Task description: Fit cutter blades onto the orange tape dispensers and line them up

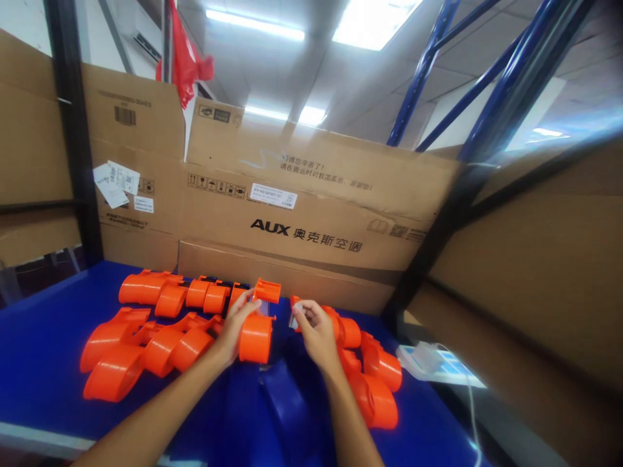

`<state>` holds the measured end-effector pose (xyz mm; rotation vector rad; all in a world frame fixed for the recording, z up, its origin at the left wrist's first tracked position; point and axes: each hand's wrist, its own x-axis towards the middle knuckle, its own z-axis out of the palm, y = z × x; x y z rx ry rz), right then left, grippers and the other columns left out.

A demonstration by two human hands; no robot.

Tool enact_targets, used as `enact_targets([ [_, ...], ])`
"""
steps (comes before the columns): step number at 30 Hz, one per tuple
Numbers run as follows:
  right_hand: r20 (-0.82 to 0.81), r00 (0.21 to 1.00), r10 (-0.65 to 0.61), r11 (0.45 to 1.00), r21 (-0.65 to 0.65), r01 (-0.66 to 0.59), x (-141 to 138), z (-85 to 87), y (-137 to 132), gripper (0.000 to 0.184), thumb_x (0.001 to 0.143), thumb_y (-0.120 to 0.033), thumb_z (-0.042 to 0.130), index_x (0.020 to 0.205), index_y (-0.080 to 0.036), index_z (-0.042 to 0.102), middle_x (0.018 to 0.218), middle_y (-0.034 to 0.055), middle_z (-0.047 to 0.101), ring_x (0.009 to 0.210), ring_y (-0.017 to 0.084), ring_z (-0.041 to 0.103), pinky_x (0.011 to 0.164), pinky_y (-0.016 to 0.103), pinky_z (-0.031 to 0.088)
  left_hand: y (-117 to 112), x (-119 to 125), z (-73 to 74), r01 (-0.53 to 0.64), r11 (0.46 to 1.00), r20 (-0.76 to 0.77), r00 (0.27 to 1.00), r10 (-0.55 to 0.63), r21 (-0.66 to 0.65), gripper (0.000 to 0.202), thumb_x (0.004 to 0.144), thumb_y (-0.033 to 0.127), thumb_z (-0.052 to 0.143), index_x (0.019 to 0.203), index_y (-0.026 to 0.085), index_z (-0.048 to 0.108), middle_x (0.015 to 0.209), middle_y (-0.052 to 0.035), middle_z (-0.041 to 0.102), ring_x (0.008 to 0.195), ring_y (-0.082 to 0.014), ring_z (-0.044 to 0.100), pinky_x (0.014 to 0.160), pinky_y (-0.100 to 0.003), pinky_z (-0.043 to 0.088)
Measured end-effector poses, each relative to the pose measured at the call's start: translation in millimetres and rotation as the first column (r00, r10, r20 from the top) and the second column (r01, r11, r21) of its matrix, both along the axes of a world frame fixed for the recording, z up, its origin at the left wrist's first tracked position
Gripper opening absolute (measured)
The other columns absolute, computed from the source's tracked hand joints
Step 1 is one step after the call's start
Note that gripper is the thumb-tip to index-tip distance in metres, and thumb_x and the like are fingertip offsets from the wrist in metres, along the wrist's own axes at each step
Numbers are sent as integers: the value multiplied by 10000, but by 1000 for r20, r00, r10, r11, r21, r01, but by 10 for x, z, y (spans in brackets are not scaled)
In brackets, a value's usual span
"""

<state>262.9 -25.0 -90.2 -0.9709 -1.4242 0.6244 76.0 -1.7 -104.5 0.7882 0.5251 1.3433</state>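
My left hand [234, 327] grips an orange plastic tape-dispenser body [257, 327] and holds it upright above the blue table [43, 344]. My right hand [314, 331] is closed in a pinch on a small whitish piece [296, 308] just right of that dispenser. Several more orange dispenser bodies [146, 337] lie in rows to the left of my left hand. Another group of orange dispenser bodies [374, 383] lies under and to the right of my right hand.
Brown cardboard boxes [311, 220] form a wall behind the table and along the right side. A white power strip [438, 363] with a cable rests at the table's right edge. Black and blue rack posts rise around the bench.
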Motion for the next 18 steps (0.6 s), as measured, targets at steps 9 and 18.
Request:
enact_targets([
  [9, -439, 897, 42, 998, -16, -54, -24, 30, -37, 343, 747, -366, 796, 964, -209, 581, 745, 5, 689, 631, 140, 644, 519, 222, 507, -80, 40, 12, 17, 994, -107, 994, -6, 108, 408, 709, 547, 757, 884, 219, 589, 619, 4, 655, 482, -146, 598, 520, -249, 447],
  [18, -464, 882, 82, 993, -41, -114, -142, 21, -91, 381, 768, -362, 792, 1010, -224, 533, 774, 4, 703, 628, 167, 693, 457, 216, 516, -79, 73, -48, 66, 992, -129, 990, -52, 104, 418, 756, 537, 724, 951, 219, 535, 585, 12, 648, 458, -131, 566, 478, -215, 425],
])
